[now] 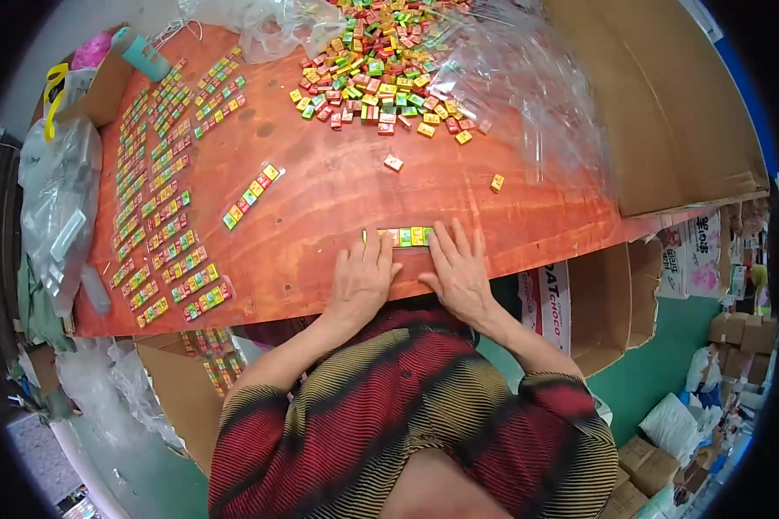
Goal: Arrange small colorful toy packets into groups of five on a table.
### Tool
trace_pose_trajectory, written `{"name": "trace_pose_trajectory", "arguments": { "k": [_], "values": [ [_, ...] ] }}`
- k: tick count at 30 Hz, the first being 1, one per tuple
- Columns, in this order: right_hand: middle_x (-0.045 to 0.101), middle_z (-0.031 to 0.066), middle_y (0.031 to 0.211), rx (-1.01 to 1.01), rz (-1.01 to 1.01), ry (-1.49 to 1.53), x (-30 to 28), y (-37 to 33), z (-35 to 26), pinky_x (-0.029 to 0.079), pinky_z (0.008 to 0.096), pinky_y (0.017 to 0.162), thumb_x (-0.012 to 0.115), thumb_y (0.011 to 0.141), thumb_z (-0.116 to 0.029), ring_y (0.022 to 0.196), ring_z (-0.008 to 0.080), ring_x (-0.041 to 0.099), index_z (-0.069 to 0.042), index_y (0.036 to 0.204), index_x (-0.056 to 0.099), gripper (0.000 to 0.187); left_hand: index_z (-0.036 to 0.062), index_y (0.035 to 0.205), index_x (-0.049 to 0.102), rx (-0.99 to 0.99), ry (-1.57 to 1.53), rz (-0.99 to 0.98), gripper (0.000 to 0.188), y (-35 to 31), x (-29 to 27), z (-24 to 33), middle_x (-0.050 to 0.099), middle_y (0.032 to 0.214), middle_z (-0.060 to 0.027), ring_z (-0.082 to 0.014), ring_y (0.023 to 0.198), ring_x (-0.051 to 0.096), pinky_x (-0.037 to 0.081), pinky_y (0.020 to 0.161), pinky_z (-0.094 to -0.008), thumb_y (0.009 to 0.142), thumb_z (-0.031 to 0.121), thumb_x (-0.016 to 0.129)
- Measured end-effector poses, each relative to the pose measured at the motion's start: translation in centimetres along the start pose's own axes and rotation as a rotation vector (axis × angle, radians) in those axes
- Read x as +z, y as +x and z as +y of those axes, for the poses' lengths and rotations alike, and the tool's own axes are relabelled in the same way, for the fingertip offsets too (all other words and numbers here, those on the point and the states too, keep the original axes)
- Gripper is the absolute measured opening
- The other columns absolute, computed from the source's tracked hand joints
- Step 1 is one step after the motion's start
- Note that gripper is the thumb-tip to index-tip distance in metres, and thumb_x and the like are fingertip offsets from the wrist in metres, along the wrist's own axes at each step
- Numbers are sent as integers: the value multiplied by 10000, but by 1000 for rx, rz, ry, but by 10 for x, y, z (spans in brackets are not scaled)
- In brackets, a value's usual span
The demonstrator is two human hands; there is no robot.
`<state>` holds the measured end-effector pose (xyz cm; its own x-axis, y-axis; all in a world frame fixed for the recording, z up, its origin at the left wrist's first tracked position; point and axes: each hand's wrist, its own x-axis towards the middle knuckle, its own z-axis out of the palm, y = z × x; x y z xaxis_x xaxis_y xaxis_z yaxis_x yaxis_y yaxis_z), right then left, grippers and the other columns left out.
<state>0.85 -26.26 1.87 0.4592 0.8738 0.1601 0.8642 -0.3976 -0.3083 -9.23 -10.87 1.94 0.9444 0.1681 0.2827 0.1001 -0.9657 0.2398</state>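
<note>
Now short row of candies [404,236] squared up between left hand [361,281] and right hand [460,275], fingers spread flat on counter [320,199]; even pressure needed next.

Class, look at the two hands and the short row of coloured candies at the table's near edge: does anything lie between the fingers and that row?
Nothing visible does. The left hand and right hand lie flat on the red table, fingertips already touching the row of candies from either side. The loose candy pile lies well beyond it.

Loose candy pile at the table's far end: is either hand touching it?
No: both the left hand and right hand rest near a short candy row, away from the pile.
</note>
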Motion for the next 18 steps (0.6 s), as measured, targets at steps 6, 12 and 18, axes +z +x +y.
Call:
{"name": "trace_pose_trajectory", "arguments": {
  "k": [6,12,18],
  "values": [
    [262,231,1364,3,-89,-11,2,3,-6,168,580,999,590,741,-414,1288,371,217,76,1262,343,757,4,1223,439,-90,64,-100,622,-11,-7,0,357,1294,-219,-368,1164,358,330,864,-518,740,361,603],
    [303,217,1350,-110,-91,23,19,35,-21,178,572,1000,557,780,-378,1266,360,270,68,1256,355,683,52,1305,344,-133,-29,-105,639,-17,-2,-15,224,1374,-220,-421,1273,180,170,1009,-559,766,286,593],
    [311,168,1367,-289,-193,292,51,114,-57,141,511,1044,494,845,-287,1284,329,252,18,1278,359,547,47,1339,278,-488,223,110,654,-23,-2,-70,173,1397,-233,-405,1295,147,131,1018,-563,804,311,548]
  ]
}}
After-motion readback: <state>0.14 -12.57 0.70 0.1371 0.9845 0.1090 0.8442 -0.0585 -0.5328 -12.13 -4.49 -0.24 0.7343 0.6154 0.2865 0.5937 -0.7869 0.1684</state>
